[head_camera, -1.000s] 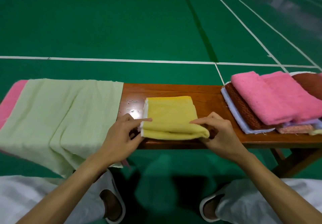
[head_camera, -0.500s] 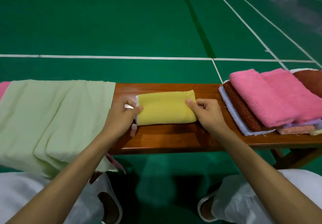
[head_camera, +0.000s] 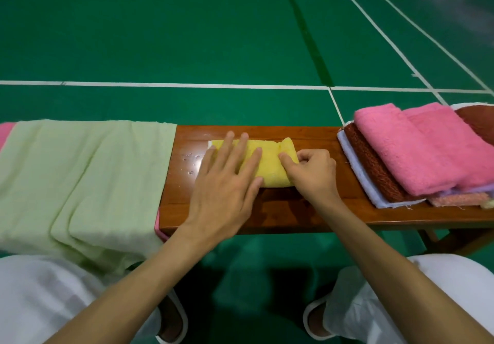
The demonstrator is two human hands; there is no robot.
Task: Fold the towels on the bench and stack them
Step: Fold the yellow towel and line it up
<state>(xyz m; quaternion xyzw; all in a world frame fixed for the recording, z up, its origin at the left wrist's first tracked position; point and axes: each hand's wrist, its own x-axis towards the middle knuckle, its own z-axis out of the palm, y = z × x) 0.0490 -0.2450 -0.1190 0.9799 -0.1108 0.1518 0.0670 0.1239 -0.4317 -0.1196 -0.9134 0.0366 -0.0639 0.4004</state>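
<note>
Your left hand (head_camera: 227, 180) lies flat on the folded yellow towel (head_camera: 270, 162), fingers straight and spread, pressing its left half onto the bench (head_camera: 294, 215). Nothing is gripped on that side. Your right hand (head_camera: 311, 172) is curled at the towel's right end, thumb and fingers pinching the raised fold there.

The yellow towel sits near the middle of the bench, toward the far edge, well apart from the cloth on either side. To your left, a light green towel (head_camera: 80, 172) is draped unfolded over the bench end and hangs down the near side, with a pink edge (head_camera: 5, 132) showing beneath it. To your right stands the stack: a pink towel (head_camera: 417, 151) on top, a brown towel (head_camera: 371, 164) under it and a white towel (head_camera: 358, 175) lowest, all slightly fanned.
</note>
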